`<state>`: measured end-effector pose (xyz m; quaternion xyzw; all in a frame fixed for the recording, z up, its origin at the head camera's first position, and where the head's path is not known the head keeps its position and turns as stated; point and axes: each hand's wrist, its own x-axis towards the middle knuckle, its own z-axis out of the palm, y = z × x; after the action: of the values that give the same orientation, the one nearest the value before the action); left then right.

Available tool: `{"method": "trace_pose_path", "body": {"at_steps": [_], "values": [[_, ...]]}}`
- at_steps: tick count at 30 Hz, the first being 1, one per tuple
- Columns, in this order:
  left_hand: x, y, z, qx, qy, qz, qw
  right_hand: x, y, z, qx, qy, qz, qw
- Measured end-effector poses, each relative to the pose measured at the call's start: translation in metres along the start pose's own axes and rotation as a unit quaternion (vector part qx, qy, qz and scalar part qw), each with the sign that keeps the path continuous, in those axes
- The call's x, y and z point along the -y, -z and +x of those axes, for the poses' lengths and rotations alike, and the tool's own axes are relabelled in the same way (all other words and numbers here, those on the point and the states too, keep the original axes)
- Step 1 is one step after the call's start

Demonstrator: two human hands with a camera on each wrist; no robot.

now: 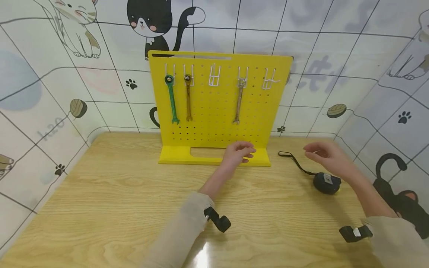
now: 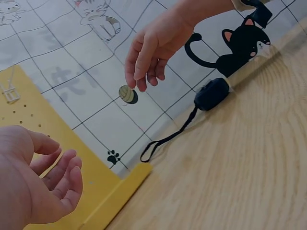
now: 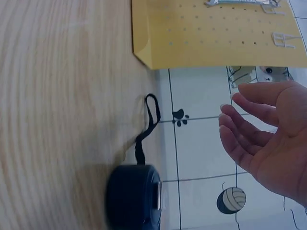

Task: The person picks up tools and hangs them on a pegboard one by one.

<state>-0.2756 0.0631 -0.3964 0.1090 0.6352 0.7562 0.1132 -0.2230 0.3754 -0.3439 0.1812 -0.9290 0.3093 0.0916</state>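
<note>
My left hand (image 1: 237, 154) is held in front of the lower right part of the yellow pegboard (image 1: 214, 111), fingers loosely bent around nothing. To the right, my right hand (image 1: 330, 158) hovers over the table, its fingers relaxed and also holding nothing. Close below it lies a black tape measure (image 1: 326, 183) with a looped wrist strap (image 1: 296, 162) stretched toward the board. Three wrenches hang on the board's hooks: a green wrench (image 1: 172, 98) and a bronze-coloured wrench (image 1: 188, 98) at the left, and a silver wrench (image 1: 239, 100) right of centre.
Two white wire hooks, a middle hook (image 1: 214, 76) and a far-right hook (image 1: 269, 79), carry nothing. The board's base (image 1: 175, 154) stands on the wooden table (image 1: 117, 193) near the back wall (image 1: 301, 44), which is printed with cats and grid lines.
</note>
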Motion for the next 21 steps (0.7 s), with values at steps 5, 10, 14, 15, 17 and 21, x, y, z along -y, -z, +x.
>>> {"method": "trace_pose_path", "body": {"at_steps": [5, 10, 14, 15, 17, 21], "values": [[0.009, -0.013, -0.002, 0.008, 0.026, 0.006, 0.9996, -0.014, 0.003, -0.011, 0.012, -0.021, -0.012, 1.0], [0.014, -0.025, -0.003, 0.016, 0.037, 0.012, 0.9991, -0.026, 0.008, -0.02, 0.033, -0.046, -0.034, 0.998], [0.018, -0.033, -0.004, 0.021, 0.049, 0.02, 0.9984, -0.035, 0.009, -0.03, 0.057, -0.057, -0.044, 0.996], [0.019, -0.035, -0.004, 0.019, 0.054, 0.024, 0.9981, -0.037, 0.009, -0.032, 0.064, -0.06, -0.046, 0.995], [0.023, -0.039, -0.004, 0.017, 0.061, 0.024, 0.9977, -0.04, 0.007, -0.037, 0.08, -0.074, -0.056, 0.992], [0.029, -0.047, -0.003, 0.02, 0.073, 0.019, 0.997, -0.043, 0.004, -0.045, 0.107, -0.095, -0.076, 0.987]]}}
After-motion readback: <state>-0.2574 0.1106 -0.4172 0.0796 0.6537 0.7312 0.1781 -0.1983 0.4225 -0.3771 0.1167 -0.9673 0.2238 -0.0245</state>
